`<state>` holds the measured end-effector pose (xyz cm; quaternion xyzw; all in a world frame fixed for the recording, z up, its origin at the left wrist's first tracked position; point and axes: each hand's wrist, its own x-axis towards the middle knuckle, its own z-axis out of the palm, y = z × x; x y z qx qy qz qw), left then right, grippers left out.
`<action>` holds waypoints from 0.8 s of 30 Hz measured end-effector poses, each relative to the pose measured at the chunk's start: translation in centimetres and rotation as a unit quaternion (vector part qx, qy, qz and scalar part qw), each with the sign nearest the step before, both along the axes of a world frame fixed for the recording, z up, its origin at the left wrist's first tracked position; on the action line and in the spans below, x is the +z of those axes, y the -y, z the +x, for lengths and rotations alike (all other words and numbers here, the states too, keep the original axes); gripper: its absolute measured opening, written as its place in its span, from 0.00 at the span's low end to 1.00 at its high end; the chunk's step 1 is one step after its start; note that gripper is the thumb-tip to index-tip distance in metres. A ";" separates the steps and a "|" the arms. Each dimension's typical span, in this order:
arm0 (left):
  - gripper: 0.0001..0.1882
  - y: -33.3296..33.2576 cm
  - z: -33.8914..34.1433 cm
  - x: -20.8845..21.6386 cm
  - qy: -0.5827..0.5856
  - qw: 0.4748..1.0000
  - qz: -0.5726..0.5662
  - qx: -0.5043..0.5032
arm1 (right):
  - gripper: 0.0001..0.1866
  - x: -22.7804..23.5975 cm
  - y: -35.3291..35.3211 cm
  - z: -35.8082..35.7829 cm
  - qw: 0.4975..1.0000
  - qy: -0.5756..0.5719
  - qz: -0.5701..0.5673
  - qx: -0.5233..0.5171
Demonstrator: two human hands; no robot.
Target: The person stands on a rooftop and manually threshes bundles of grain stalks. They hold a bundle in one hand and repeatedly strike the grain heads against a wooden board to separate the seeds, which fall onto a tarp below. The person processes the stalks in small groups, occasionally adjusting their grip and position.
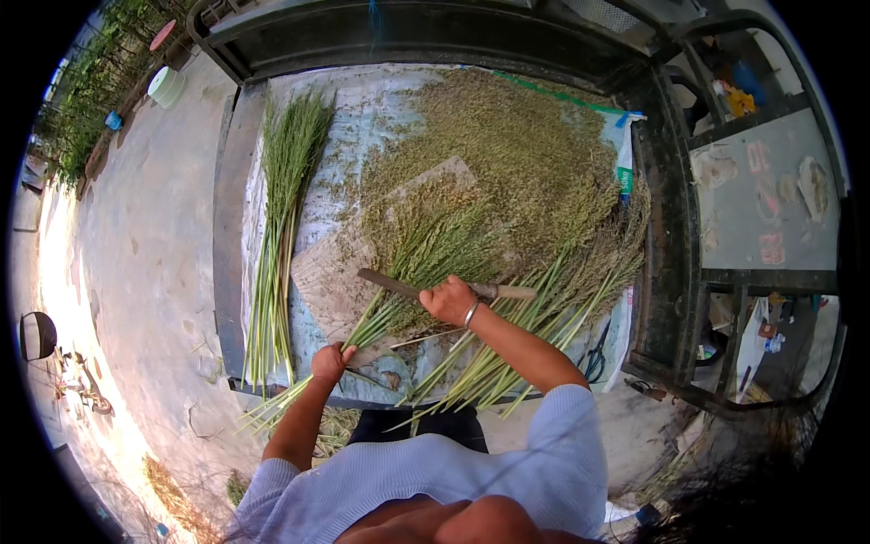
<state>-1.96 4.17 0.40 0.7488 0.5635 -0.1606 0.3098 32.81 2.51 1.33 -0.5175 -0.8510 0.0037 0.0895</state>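
Note:
My left hand (332,362) is closed round the stalks of a bundle of green seed-headed stalks (373,319), cut ends toward me. Its seed heads (435,243) spread over a worn wooden board (328,279). In my right hand (449,300) is a long knife (388,283). The narrow dark blade points left across the held bundle, and a pale wooden handle end (517,292) sticks out to the right of my fist. Whether the blade touches the stalks, I cannot tell. Beyond the board lies a wide layer of loose seed heads (517,136).
An upright-lying green bundle (281,227) rests at the left of the pale sheet (362,100). Threshed-looking stalks (535,335) lie at the right, near dark scissors (594,359). Dark metal truck-bed walls (435,45) rise at the back and right.

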 end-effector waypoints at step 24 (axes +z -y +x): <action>0.28 0.2 1.0 1.1 -0.008 1.000 0.015 -0.001 | 0.11 0.0 -3.3 10.5 0.898 0.021 -0.180 -0.401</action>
